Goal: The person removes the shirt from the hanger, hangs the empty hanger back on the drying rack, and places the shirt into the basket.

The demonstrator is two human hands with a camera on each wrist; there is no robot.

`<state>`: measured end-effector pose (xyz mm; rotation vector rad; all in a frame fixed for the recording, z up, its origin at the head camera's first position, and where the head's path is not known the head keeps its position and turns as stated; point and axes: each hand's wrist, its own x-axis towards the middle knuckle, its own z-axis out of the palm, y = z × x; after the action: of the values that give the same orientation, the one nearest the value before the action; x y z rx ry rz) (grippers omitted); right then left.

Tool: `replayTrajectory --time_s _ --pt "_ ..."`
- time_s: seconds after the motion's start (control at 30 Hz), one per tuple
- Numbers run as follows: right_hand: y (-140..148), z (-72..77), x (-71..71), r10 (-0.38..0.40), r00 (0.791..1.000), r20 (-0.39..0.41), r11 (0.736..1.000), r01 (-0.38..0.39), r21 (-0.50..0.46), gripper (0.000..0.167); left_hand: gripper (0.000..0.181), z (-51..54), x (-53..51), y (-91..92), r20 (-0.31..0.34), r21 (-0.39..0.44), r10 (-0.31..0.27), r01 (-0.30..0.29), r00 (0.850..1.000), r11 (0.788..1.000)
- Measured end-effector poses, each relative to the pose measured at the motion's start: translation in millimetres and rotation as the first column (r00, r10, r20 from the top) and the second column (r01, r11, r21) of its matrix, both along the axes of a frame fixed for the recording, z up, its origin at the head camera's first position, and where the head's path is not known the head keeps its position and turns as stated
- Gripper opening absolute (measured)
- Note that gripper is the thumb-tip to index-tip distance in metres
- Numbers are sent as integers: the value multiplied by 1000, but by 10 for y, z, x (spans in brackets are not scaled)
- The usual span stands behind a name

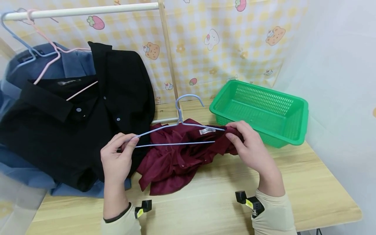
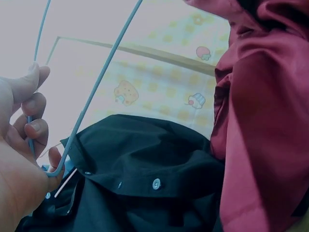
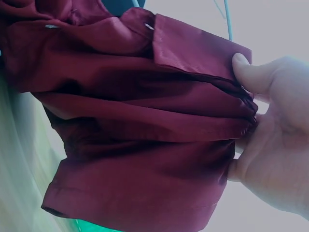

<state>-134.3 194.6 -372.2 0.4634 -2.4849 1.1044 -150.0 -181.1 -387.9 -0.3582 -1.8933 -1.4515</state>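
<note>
A light blue wire clothes hanger [image 1: 176, 143] is held up over the table with its hook pointing up. My left hand [image 1: 118, 153] grips its left end, fingers curled round the wire in the left wrist view. On the right, my right hand [image 1: 249, 143] pinches a maroon shirt [image 1: 176, 169] near the collar, thumb on the collar flap [image 3: 198, 48]. The hanger's right end is inside the shirt there, hidden by cloth. A white label [image 1: 207, 131] shows inside the neck. The rest of the shirt hangs crumpled down to the table.
At left, a black shirt [image 1: 123, 85] on a pink hanger [image 1: 47, 68] and a blue garment [image 1: 76, 63] hang from a white rail [image 1: 88, 11]. A green plastic basket [image 1: 258, 114] stands at the table's back right. A patterned curtain [image 1: 235, 42] hangs behind.
</note>
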Motion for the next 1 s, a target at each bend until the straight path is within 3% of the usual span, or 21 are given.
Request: replayTrajectory --time_s 0.37,0.7,1.0 --pt "32 -13 1 -37 995 -93 993 26 -117 21 5 3 12 -106 -23 95 -20 22 1000 995" --pt "63 -8 -2 -78 993 -85 985 64 -160 21 9 53 54 -237 -23 162 20 -16 1000 987" --pt "94 -9 -21 -82 996 -40 991 78 -108 21 13 81 76 -314 -33 200 35 -28 999 979"
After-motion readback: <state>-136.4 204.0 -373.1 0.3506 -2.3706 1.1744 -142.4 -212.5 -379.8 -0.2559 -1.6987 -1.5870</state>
